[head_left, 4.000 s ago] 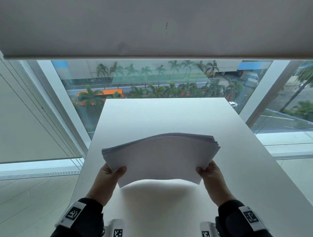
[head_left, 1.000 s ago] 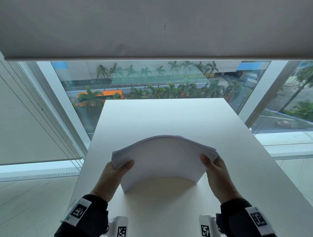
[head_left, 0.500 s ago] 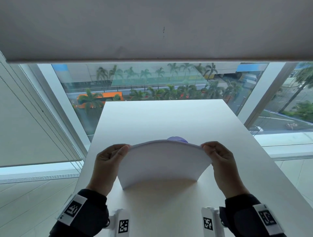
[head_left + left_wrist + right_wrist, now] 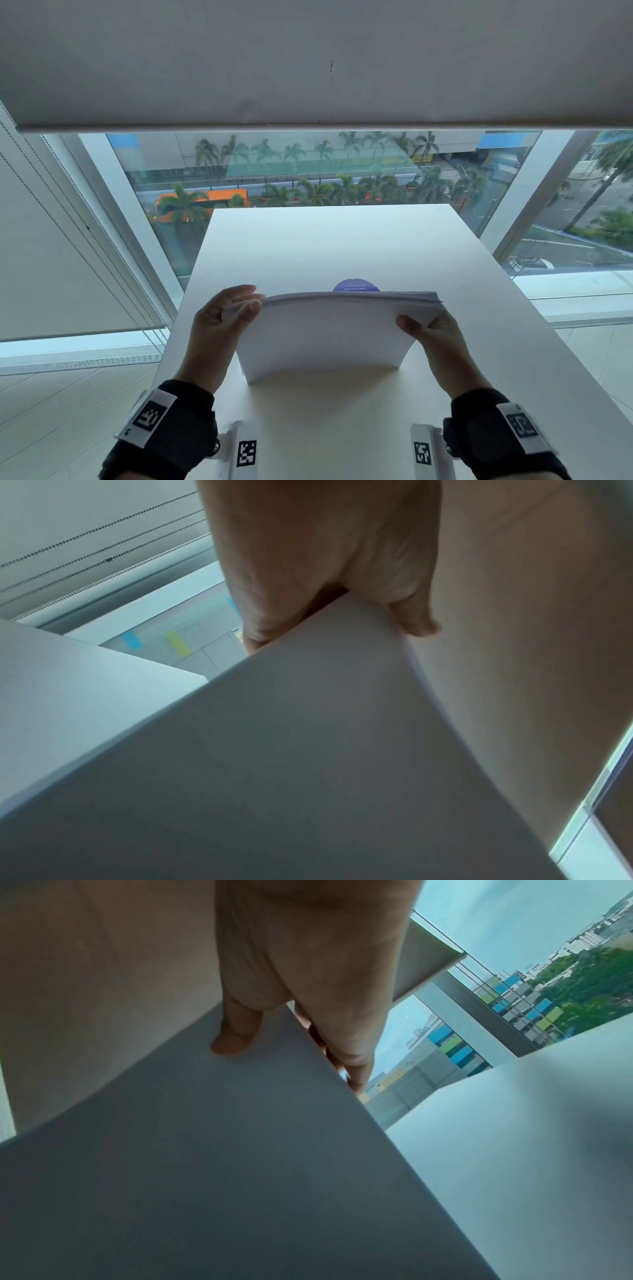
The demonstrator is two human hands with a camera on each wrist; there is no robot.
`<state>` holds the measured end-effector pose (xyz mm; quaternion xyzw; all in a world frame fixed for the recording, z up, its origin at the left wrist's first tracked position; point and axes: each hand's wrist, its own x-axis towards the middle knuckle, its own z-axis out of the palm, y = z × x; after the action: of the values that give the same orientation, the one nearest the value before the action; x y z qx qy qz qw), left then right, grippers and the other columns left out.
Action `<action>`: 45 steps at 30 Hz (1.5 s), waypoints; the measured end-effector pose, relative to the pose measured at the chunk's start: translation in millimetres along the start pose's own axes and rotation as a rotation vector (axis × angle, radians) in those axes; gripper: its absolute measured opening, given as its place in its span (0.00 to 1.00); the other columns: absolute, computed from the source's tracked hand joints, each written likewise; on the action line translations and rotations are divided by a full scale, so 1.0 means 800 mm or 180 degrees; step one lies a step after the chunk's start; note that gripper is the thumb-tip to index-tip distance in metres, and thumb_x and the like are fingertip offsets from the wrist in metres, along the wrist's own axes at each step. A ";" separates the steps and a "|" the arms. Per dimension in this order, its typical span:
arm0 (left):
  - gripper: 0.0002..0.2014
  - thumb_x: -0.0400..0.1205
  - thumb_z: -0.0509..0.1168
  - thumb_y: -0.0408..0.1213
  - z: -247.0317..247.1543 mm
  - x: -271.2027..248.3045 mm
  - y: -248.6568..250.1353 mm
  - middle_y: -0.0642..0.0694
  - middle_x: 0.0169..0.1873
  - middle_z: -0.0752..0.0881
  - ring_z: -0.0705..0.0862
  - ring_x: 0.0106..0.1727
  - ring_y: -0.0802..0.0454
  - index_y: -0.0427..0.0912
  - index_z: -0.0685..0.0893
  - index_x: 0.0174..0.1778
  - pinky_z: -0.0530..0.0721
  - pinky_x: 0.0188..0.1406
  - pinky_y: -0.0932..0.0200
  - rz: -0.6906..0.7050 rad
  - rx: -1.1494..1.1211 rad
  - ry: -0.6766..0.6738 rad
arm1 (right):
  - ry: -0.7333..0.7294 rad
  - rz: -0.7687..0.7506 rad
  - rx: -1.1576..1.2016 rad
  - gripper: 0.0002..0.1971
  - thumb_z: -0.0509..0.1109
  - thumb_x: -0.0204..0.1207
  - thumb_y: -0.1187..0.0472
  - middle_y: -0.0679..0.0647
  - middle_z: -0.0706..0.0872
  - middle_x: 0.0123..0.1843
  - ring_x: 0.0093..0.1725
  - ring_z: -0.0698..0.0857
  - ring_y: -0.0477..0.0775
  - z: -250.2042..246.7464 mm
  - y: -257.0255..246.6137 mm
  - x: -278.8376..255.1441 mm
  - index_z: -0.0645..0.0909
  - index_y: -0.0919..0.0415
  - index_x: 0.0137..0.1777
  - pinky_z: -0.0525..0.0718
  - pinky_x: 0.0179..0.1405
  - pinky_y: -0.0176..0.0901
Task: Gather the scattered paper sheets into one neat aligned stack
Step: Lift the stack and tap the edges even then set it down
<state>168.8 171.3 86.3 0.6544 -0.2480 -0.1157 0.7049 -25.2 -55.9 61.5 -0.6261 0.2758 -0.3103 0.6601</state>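
Note:
A thick stack of white paper sheets [image 4: 325,335] stands nearly upright on its lower edge on the white table [image 4: 342,246], its face slightly bowed. My left hand [image 4: 236,308] pinches the stack's upper left corner, thumb on the near face. My right hand [image 4: 421,325] grips the right edge just below the top, thumb in front and fingers behind. In the left wrist view the left hand [image 4: 325,574] closes on the paper corner [image 4: 308,750]. The right wrist view has the right hand's thumb [image 4: 236,1031] pressed on the near sheet [image 4: 205,1150]. The sheet edges along the top look slightly uneven at the right.
A round purple sticker [image 4: 356,286] lies on the table just behind the stack. The table's far edge [image 4: 329,205] meets a large window. A roller blind [image 4: 61,257] hangs at the left, and floor shows beside both table sides.
The stack has tipped from a raised arch to standing on its lower edge. My left hand moved to the top left corner, and my right hand slid down the right edge.

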 end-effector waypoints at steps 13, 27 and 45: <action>0.08 0.70 0.71 0.20 -0.003 -0.004 -0.053 0.52 0.28 0.91 0.86 0.37 0.49 0.37 0.87 0.38 0.86 0.33 0.69 -0.1005 -0.0290 -0.0115 | -0.0155 0.0458 0.0213 0.22 0.83 0.53 0.59 0.50 0.92 0.41 0.43 0.87 0.51 -0.001 0.042 0.005 0.86 0.63 0.49 0.85 0.40 0.30; 0.27 0.52 0.77 0.41 -0.015 0.005 -0.037 0.49 0.39 0.92 0.89 0.41 0.55 0.40 0.87 0.48 0.87 0.39 0.65 -0.0729 -0.0561 -0.0252 | -0.0200 -0.0113 0.0304 0.15 0.70 0.70 0.75 0.58 0.89 0.50 0.48 0.87 0.51 -0.003 0.009 0.004 0.83 0.60 0.53 0.84 0.48 0.37; 0.13 0.61 0.74 0.37 -0.013 -0.014 -0.074 0.56 0.32 0.92 0.87 0.39 0.59 0.42 0.87 0.42 0.84 0.36 0.73 -0.1176 -0.0202 -0.0270 | -0.0053 0.0300 0.0057 0.10 0.72 0.72 0.72 0.61 0.89 0.49 0.50 0.86 0.58 0.003 0.032 -0.004 0.83 0.67 0.53 0.85 0.47 0.40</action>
<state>174.2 179.1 25.9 0.6607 -0.1494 -0.2784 0.6809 -24.1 -51.3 35.9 -0.6090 0.2967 -0.2762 0.6818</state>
